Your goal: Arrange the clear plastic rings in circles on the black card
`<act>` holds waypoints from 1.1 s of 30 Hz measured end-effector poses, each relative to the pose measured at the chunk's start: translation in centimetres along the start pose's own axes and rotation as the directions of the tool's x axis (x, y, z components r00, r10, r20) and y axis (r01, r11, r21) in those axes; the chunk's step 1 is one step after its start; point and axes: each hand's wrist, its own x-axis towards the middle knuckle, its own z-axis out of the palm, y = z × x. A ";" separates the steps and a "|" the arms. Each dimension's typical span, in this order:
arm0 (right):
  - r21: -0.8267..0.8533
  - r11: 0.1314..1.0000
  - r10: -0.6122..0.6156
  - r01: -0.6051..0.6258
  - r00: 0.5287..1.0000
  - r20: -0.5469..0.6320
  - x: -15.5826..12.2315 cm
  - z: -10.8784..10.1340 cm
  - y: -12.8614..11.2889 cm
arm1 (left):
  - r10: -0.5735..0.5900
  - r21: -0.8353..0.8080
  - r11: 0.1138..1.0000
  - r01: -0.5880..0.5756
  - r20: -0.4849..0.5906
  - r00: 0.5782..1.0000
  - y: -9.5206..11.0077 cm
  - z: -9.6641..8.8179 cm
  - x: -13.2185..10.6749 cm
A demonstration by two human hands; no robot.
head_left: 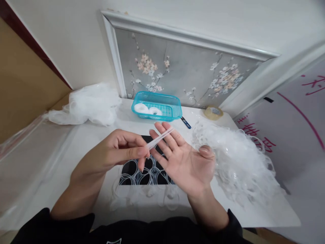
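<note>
Between the thumb and fingertips of my left hand (122, 149) is a thin, whitish, translucent strip (159, 138), pinched at one end; it looks like rings pressed flat together, though I cannot be sure. The strip's far end reaches across the fingers of my right hand (189, 164), which is open with the palm up and fingers spread. Below both hands lies a dark mat (130, 168) with several clear rings on it, partly hidden by my hands. More clear rings (170, 198) lie on the white table in front of the mat.
A large heap of clear rings (238, 166) covers the table's right side. Behind the mat stands a blue basket (175, 100) with white rolls (141, 108). Near it lie a dark blue cutter (186, 123) and a tape roll (213, 113). A white plastic bag (92, 103) sits back left.
</note>
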 end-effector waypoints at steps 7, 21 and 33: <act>-0.023 1.000 0.007 -0.006 0.999 0.044 -0.5 0.0 -0.2 | -0.049 -0.100 0.994 0.053 0.040 0.998 -0.1 0.1 -0.1; -0.087 0.995 0.055 -0.055 0.998 -0.003 -0.9 0.2 -0.4 | -0.105 -0.136 0.984 0.115 0.083 0.991 -0.2 0.0 -0.5; -0.732 0.666 -0.447 0.143 0.862 -0.238 2.3 -2.3 2.2 | 0.086 0.735 0.675 -0.064 0.007 0.996 -1.1 2.6 -1.3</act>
